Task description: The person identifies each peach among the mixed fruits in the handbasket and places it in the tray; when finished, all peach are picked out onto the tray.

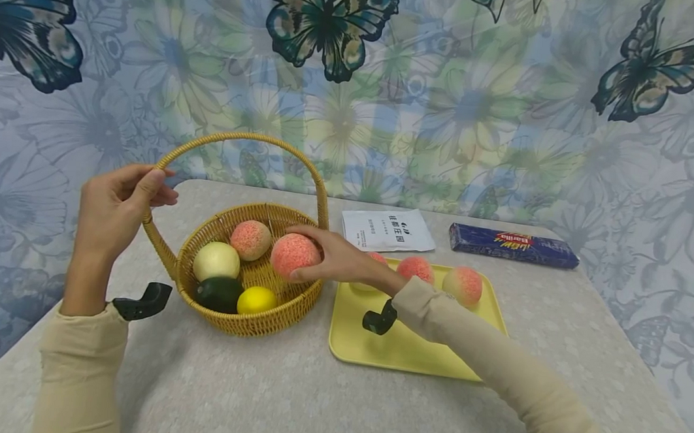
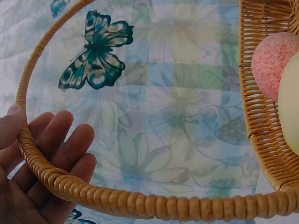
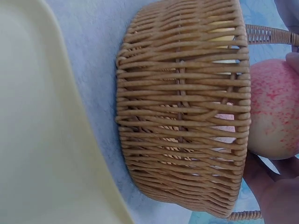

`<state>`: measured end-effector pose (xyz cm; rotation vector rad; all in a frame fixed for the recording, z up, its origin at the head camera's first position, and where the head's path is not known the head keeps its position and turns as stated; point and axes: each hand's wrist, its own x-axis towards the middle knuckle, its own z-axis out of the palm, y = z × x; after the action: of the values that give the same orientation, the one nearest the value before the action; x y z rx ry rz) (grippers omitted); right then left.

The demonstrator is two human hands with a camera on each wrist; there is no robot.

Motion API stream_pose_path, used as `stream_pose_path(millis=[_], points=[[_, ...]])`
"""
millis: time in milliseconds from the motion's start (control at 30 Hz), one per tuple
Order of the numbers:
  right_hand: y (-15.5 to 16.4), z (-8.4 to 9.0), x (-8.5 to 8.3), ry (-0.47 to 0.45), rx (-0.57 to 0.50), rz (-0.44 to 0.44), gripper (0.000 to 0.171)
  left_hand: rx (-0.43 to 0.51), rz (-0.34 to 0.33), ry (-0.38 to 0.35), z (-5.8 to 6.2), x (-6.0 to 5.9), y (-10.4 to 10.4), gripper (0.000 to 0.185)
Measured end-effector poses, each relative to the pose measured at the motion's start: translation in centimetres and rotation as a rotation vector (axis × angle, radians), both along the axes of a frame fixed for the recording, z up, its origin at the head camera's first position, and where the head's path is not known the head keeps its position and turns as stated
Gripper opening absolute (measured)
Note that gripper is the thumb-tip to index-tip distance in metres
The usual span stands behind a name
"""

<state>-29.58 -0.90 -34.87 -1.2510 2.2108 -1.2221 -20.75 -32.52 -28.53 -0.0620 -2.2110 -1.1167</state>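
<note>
At the left of the head view, a wicker basket (image 1: 255,326) stands on the table with a tall arched handle (image 1: 242,136). My left hand (image 1: 118,206) holds the handle's left side; in the left wrist view its thumb and fingers (image 2: 77,144) lie round the wrapped cane. My right hand (image 1: 345,259) grips a pink peach (image 1: 294,256) over the basket's right side. In the right wrist view that peach (image 3: 275,109) shows beside the rim. Inside the basket lie another peach (image 1: 251,239), a pale round fruit (image 1: 217,261), a dark green avocado-like fruit (image 1: 219,294) and a lemon (image 1: 257,300).
Right of the basket lies a yellow tray (image 1: 387,353) bearing three peaches (image 1: 463,286) along its back, one partly hidden by my right arm. Behind it are a white printed packet (image 1: 388,230) and a dark blue Barilla box (image 1: 513,245). A butterfly-print curtain (image 1: 340,124) hangs behind the table.
</note>
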Motion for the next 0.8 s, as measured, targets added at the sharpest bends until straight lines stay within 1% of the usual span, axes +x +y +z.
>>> stream_pose_path(millis=[167,333,400,633,800], points=[[0.5,-0.3,0.6,-0.058,-0.062,-0.025,0.069,-0.003,0.01,-0.001,-0.1,0.2,0.1,0.034],[0.9,-0.5,1.1,-0.08,-0.109,-0.039,0.067,0.001,0.013,0.002,-0.2,0.5,0.1,0.035],[1.1,-0.6,1.2,-0.081,-0.126,-0.04,0.067,-0.001,0.017,0.001,-0.2,0.6,0.1,0.035],[2.1,-1.0,1.7,-0.146,-0.2,-0.03,0.068,0.001,0.009,0.0,-0.2,0.8,0.3,0.036],[2.9,-0.9,1.9,-0.121,-0.207,-0.045,0.068,-0.004,0.015,0.009,-0.3,0.9,0.4,0.035]])
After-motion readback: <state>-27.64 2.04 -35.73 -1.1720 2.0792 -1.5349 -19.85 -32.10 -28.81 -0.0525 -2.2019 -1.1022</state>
